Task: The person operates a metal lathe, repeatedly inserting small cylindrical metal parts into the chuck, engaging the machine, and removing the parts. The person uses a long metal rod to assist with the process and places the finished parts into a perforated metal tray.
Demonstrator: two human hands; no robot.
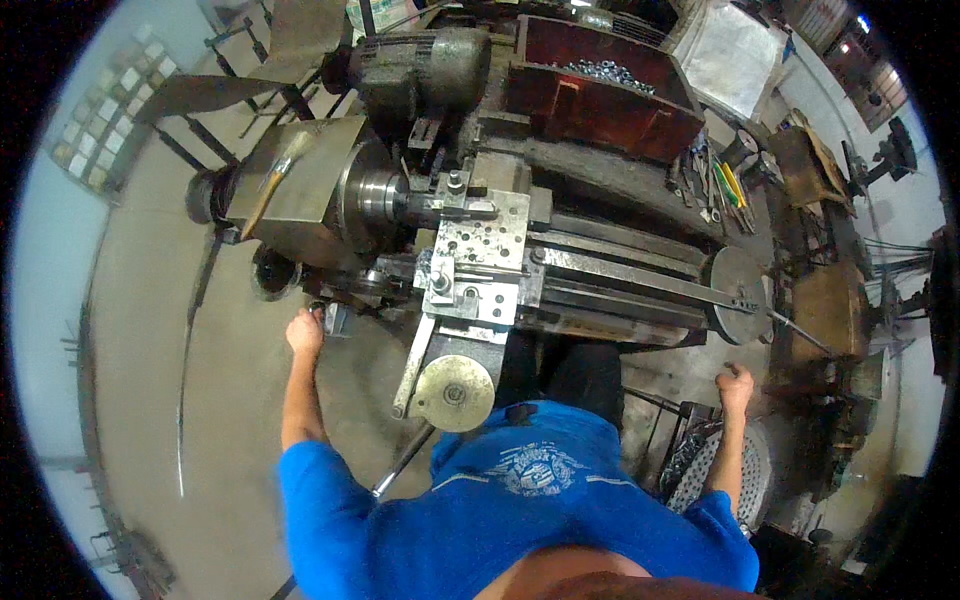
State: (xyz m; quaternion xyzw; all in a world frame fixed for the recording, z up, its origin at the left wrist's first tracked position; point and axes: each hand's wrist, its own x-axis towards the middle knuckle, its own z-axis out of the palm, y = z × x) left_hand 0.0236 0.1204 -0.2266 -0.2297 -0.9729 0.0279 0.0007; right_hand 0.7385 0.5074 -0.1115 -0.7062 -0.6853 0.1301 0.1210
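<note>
My left hand (305, 332) is closed at the lower front of a lathe's headstock (300, 170), beside a small grey part. What its fingers grip is too small to tell. Off to the right, my right hand (735, 384) is curled closed, below the round plate (738, 292) at the bed's end; whatever is in it is hidden. Between my hands sits the steel tool slide (483, 238) with clamped tool blocks, facing the chuck (378, 195). A round handwheel (456, 393) and a flat lever (413, 366) hang at its front.
A wooden-handled brush (270, 190) lies on the headstock. Behind stand a motor (425, 75) and a red-brown bin (600, 110) holding small metal parts. Hand tools (715, 190) lie at the right; a perforated round basket (755, 475) is below my right forearm. A rod (800, 332) juts out right.
</note>
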